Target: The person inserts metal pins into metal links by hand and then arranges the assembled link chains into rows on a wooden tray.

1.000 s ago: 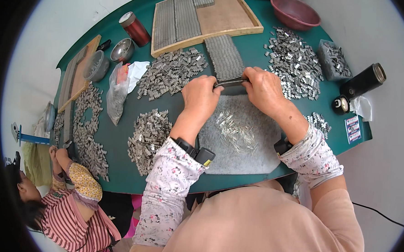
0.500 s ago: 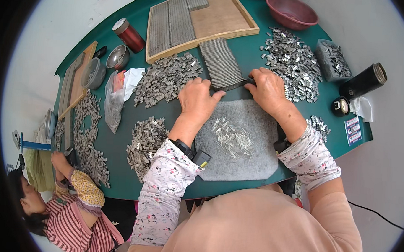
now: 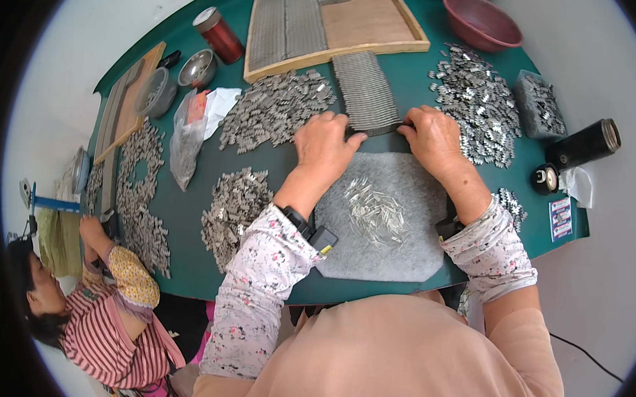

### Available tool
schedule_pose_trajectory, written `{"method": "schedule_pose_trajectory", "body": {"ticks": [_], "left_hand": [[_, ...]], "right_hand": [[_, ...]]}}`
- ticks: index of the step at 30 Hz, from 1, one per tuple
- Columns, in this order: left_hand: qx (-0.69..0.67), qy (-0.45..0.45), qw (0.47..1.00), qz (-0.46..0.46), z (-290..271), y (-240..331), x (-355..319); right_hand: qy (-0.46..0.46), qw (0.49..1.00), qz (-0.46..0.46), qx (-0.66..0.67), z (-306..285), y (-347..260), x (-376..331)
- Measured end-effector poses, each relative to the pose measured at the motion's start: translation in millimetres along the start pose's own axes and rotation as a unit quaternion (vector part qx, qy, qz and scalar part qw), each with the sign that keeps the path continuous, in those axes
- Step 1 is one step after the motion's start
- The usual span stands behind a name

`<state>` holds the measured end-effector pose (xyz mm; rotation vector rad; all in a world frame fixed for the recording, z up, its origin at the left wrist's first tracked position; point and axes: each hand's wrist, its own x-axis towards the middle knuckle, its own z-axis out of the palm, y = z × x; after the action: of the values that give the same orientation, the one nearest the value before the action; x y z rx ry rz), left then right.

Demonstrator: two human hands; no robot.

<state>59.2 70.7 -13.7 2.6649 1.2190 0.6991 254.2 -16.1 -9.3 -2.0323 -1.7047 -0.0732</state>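
A grey ribbed mat of linked metal pieces (image 3: 367,93) lies on the table in front of me, its far end against the wooden tray. My left hand (image 3: 324,145) is closed at the mat's near left corner, thumb and fingers pinching the edge. At the near right corner my right hand (image 3: 430,138) is closed in the same way, thumb toward the mat. The fingertips of both hands are partly hidden. Just nearer than the hands, a grey felt pad (image 3: 336,260) carries a loose heap of thin silvery pins (image 3: 377,212).
Heaps of small metal links (image 3: 276,106) lie left and right (image 3: 477,110) of the mat. Beyond stands a wooden tray (image 3: 372,52) with finished-looking ribbed strips. A red bowl (image 3: 480,21), clear tub (image 3: 538,106) and black flask (image 3: 585,144) line the right. A co-worker (image 3: 114,310) sits left.
The whole view has shifted slightly, so things sit a little further right and up. Both hands stay at the mat's near corners, with hardly any change in grip.
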Motion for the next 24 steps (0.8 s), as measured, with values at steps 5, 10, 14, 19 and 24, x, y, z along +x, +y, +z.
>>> {"method": "schedule_pose_trajectory", "body": {"ticks": [5, 10, 14, 19, 24], "left_hand": [[0.003, -0.004, 1.000, -0.017, -13, 4, 2], [-0.130, 0.007, 0.983, -0.130, -83, -22, -7], [-0.364, 0.136, 0.900, -0.199, -116, -53, -40], [-0.489, 0.238, 0.805, -0.238, -102, -46, -67], [-0.536, 0.248, 0.768, -0.246, -80, -39, -77]], "right_hand": [[0.009, 0.999, -0.033, -0.024, -1, 4, -1], [0.042, 0.997, -0.057, -0.038, -27, -16, -4], [0.043, 0.983, -0.158, 0.085, -30, -71, -6], [-0.086, 0.951, -0.272, 0.118, 1, -124, -5], [-0.084, 0.973, -0.212, 0.017, 28, -115, 14]]}}
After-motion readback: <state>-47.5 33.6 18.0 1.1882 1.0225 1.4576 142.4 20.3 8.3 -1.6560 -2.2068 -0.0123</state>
